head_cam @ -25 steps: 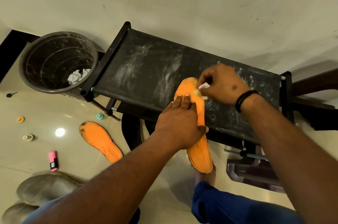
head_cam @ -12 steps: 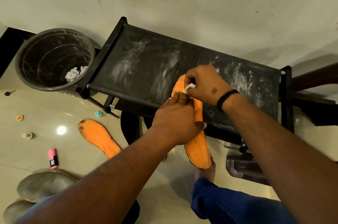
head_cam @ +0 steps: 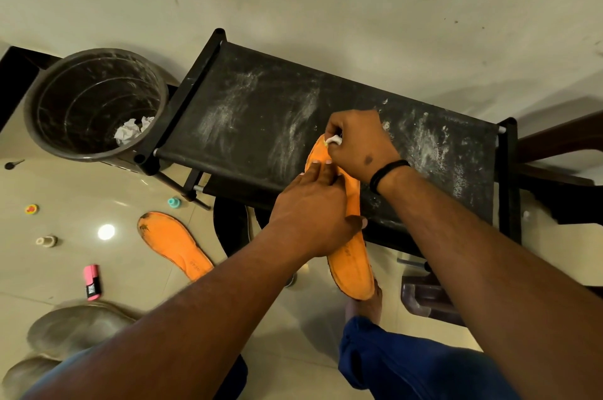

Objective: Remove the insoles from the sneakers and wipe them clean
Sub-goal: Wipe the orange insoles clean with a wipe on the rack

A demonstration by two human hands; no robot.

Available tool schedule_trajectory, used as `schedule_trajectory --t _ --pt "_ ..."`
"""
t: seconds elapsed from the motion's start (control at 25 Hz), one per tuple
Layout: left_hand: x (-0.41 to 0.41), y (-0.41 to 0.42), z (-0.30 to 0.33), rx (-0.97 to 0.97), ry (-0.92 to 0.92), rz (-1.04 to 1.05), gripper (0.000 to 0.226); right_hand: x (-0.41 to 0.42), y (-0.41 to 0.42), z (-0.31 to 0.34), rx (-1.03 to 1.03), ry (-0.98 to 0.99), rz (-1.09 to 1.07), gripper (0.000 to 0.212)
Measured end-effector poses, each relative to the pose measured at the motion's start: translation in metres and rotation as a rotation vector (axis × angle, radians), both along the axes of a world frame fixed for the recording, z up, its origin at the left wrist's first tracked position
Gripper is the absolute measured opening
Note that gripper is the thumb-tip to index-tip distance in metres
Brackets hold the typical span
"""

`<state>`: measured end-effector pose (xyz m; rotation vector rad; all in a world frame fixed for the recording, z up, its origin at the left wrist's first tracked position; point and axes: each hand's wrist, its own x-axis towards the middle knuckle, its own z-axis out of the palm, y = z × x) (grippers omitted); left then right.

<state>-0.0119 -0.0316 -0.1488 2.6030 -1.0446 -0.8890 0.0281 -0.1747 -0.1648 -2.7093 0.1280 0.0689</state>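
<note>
Orange foam insole [head_cam: 350,269], thin and bendy, lying half on the black rack [head_cam: 261,125], toe end up near the middle of the dusty top, heel end hanging off the near edge over the floor. Pinned flat by the left hand [head_cam: 313,213], fingers straight across the middle, thumb hooked at the side. Rubbed at the toe by the right hand [head_cam: 357,145], fingers curled tight round a small white wipe [head_cam: 333,139]. Probably very light and floppy, so easy to slide or fold; best pressed down in the middle and held by the edges. Second orange insole [head_cam: 173,244] on the floor to the left, dirty at the toe, probably not wiped yet. Bin [head_cam: 42,119] by the rack's left end with crumpled paper [head_cam: 130,132] inside.
</note>
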Motion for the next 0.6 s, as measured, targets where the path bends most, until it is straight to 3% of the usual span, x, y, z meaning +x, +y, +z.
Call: schedule_trajectory --t 0.16,0.24,0.32,0.48,0.6 --pt "0.000 0.000 0.007 -0.003 -0.014 0.043 0.076 0.002 -0.022 -0.007 -0.070 -0.077 -0.242 0.014" --pt "0.000 0.002 0.009 -0.043 -0.077 0.115 0.063 -0.001 -0.030 -0.004 0.044 -0.147 -0.361 0.013" --pt "0.001 0.003 0.010 -0.043 -0.122 0.223 0.064 -0.005 -0.028 0.003 0.202 -0.181 -0.430 0.011" --pt "-0.002 -0.001 0.012 0.049 -0.210 0.322 0.080 -0.010 -0.020 0.015 0.412 -0.097 -0.420 0.018" --pt "0.000 -0.007 0.013 0.048 -0.274 0.373 0.080 -0.015 -0.021 0.022 0.412 0.024 -0.395 0.024"
